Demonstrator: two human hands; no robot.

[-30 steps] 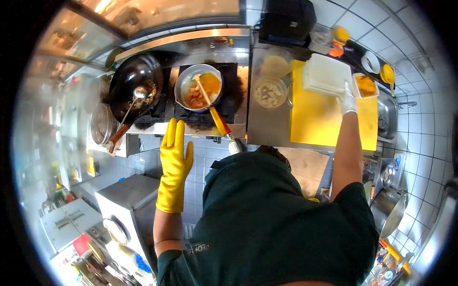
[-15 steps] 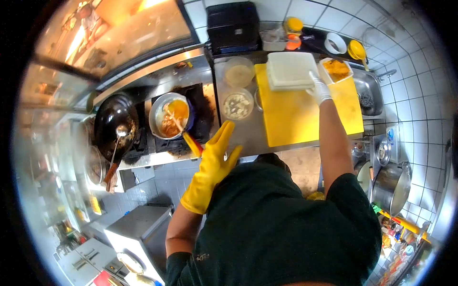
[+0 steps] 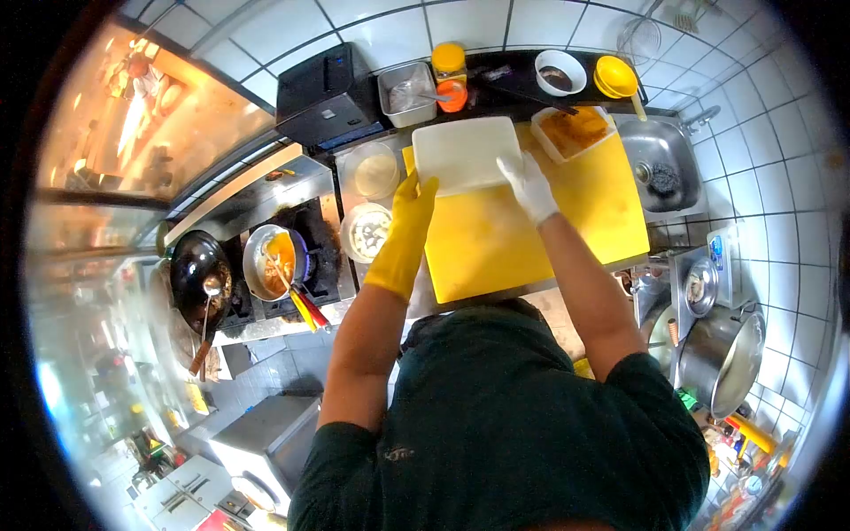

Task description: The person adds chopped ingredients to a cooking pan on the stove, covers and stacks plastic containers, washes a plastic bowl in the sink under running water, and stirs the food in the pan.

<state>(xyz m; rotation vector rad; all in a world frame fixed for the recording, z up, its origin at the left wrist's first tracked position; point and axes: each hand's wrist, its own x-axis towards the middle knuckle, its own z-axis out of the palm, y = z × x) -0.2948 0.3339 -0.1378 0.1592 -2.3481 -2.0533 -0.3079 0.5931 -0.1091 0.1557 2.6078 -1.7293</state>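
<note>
Left grip (image 3: 413, 215) (yellow glove) and right grip (image 3: 531, 189) (white glove) both grasping the white box (image 3: 467, 152) between them, over the yellow board (image 3: 482, 239); can't tell its contents. Left of left grip on the counter (image 3: 421, 288): clear tub (image 3: 345, 235) w/ white chunks, round tub (image 3: 351, 159) w/ pale contents just past it, then pan (image 3: 253, 265) w/ orange liquid farther left. Beyond and right of right grip: rectangular tub (image 3: 587, 149) w/ orange-brown stuff; past both grips, metal tray (image 3: 413, 118) w/ clear bag (image 3: 409, 94), white bowl (image 3: 575, 80) w/ something dark.
</note>
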